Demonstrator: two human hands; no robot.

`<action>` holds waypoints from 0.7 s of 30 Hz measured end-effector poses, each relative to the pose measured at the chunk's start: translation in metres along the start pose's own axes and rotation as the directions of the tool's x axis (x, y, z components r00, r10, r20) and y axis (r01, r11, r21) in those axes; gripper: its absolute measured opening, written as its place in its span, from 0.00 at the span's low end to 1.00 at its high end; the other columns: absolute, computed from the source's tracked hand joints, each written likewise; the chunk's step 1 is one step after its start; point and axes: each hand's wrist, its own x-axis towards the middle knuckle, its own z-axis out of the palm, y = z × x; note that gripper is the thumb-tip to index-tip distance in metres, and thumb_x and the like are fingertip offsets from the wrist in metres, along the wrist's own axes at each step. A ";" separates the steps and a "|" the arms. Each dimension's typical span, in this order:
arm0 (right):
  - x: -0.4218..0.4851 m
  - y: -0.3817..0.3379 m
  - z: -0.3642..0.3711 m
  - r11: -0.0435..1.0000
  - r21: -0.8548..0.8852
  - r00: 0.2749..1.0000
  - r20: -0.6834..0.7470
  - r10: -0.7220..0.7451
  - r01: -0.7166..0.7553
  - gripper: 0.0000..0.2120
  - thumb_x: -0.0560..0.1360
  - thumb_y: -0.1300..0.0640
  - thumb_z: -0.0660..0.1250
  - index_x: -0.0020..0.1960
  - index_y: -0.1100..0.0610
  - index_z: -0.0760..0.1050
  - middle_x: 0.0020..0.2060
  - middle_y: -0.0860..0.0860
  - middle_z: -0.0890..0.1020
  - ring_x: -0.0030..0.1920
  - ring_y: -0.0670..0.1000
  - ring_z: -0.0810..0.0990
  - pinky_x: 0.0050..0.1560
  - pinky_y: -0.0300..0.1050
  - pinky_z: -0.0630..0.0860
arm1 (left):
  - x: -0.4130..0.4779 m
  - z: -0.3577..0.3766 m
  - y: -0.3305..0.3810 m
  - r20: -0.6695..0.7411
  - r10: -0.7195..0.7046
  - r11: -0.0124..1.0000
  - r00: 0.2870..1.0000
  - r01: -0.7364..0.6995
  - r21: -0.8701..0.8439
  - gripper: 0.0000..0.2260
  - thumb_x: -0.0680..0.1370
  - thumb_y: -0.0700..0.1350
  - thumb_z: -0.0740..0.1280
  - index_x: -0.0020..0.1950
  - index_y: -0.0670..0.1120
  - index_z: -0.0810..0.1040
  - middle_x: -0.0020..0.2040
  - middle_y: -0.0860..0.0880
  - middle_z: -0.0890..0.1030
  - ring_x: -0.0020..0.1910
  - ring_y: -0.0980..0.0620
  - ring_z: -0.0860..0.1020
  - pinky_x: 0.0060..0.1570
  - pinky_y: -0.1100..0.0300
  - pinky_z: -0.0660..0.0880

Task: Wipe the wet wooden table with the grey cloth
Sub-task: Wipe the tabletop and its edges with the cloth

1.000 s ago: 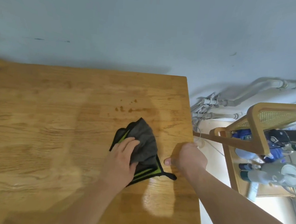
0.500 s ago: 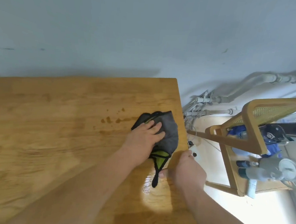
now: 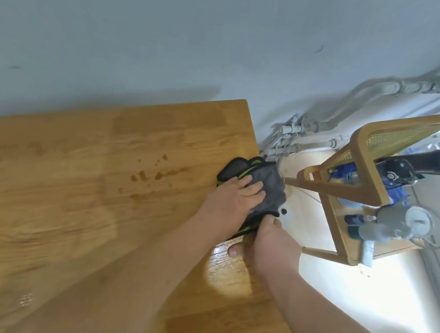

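1. Counter (image 3: 84,183): wooden top, taken as the reference for every place below. Its right edge runs from the near side to the far right corner.
2. Cloth (image 3: 270,188): grey with black and green trim, bunched. It lies at the counter's right edge, short of the far right corner, and its grey part seems to hang slightly past that edge. Its long axis runs roughly along the edge, near to far, with a narrow trimmed tail pointing to the counter's near side.
3. Left hand (image 3: 233,205): lies flat on top of the cloth with the fingers straight and together, pressing it down. The forearm crosses the counter from the near side. This hand is the nearer one to the cloth and does the wiping.
4. Right hand (image 3: 273,244): sits at the counter's right edge, just near-side of the cloth's tail, with the thumb resting on the counter top. The other fingers are hidden, so whether they grip the edge, pinch the tail or lie loose cannot be told.
5. Wet spots (image 3: 149,175): dark drops and a smear on the counter top, inward from the right edge, left of the cloth and apart from it.
6. Judgement: the wiping is unfinished. The next stroke probably calls for a leftward sweep across the cloth's long axis, away from the right edge and toward the spots.
7. Rack (image 3: 363,170): wooden, stands on the floor beyond the counter's right edge, apart from it.
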 end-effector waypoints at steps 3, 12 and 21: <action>-0.003 -0.001 -0.005 1.000 -0.016 0.999 0.050 -0.005 0.006 0.61 0.69 0.32 0.74 0.82 0.65 0.46 0.76 0.57 0.70 0.65 0.57 0.80 0.46 0.48 0.72 | -0.029 -0.007 -0.034 -0.034 0.080 0.997 0.996 -0.079 0.010 0.21 0.84 0.41 0.62 0.78 0.49 0.68 0.80 0.51 0.65 0.81 0.49 0.59 0.79 0.51 0.54; 0.007 -0.020 -0.007 0.998 -0.055 1.000 0.015 0.015 -0.014 0.36 0.77 0.57 0.71 0.79 0.67 0.61 0.67 0.59 0.78 0.59 0.57 0.81 0.52 0.49 0.81 | -0.148 0.032 -0.022 -0.111 0.102 0.994 0.989 -0.096 0.052 0.18 0.81 0.48 0.63 0.70 0.48 0.79 0.71 0.49 0.77 0.72 0.47 0.73 0.70 0.46 0.72; 0.007 -0.017 -0.009 0.997 0.006 0.986 0.146 0.077 -0.078 0.68 0.66 0.40 0.82 0.81 0.71 0.40 0.71 0.59 0.74 0.68 0.59 0.78 0.54 0.51 0.77 | -0.162 0.019 -0.015 -0.230 -0.468 0.877 0.853 0.416 -0.241 0.21 0.83 0.41 0.63 0.77 0.52 0.70 0.79 0.55 0.64 0.80 0.53 0.58 0.80 0.49 0.56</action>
